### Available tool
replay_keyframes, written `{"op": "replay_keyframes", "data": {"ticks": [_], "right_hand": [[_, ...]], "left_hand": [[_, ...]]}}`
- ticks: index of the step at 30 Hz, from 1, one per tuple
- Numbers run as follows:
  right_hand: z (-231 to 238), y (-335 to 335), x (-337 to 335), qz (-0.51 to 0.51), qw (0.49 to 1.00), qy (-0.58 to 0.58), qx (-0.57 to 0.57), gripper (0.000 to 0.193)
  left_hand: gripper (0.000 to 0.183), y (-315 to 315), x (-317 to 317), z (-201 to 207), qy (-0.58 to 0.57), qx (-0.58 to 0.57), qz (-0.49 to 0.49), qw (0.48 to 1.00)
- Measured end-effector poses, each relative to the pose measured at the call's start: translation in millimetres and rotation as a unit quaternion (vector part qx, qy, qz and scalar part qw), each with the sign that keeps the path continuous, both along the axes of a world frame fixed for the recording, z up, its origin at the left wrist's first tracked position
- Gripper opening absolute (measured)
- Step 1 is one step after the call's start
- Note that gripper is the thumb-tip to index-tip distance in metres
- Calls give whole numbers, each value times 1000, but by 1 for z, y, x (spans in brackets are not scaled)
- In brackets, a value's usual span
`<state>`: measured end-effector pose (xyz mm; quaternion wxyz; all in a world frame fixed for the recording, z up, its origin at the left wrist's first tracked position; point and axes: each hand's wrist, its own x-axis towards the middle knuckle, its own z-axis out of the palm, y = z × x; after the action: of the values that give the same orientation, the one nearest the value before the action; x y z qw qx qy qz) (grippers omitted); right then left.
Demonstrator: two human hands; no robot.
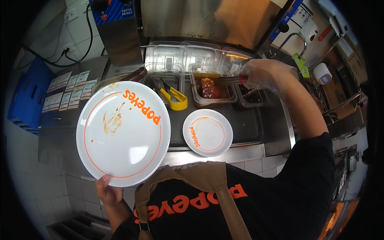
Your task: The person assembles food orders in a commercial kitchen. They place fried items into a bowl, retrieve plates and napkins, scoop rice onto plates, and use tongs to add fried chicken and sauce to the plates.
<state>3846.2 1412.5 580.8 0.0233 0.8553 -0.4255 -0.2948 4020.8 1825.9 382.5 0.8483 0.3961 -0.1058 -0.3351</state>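
My left hand (109, 193) grips the lower rim of a large white plate (136, 158), thumb on top. The plate has an orange ring and brown sauce smears, and is tilted toward me. My right hand (258, 74), in a clear plastic glove, is closed on red-handled metal tongs (232, 80). Their tips reach into a clear plastic container (219, 99), at a piece of fried chicken (209, 89) coated in reddish sauce. Whether the tips pinch the chicken, I cannot tell. A smaller white plate (208, 133) lies in front of that container.
Yellow-handled tongs (176, 101) rest in a clear container left of the chicken. Another container (254, 98) with dark sauce stands under my right hand. Behind rises a metal panel (192, 24). At left are printed cards (70, 90) and a blue crate (30, 94); at right, a faucet (300, 38).
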Motion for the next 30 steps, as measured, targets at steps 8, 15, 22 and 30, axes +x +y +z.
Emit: {"op": "replay_keyframes", "data": {"ticks": [8,15,22,30], "right_hand": [[-13,-40,4,80,997,12,3,29],[-73,-66,9,-64,953,-276,108,36],[-29,-11,-15,314,946,-44,-66,26],[-41,13,-35,364,907,-104,-185,19]], "left_hand": [[65,-1,3,-2,-3,15,21,1000],[63,-5,0,5,16,15,32,999],[63,-1,-1,2,-5,6,31,999],[64,-6,0,2,14,2,25,1000]]}}
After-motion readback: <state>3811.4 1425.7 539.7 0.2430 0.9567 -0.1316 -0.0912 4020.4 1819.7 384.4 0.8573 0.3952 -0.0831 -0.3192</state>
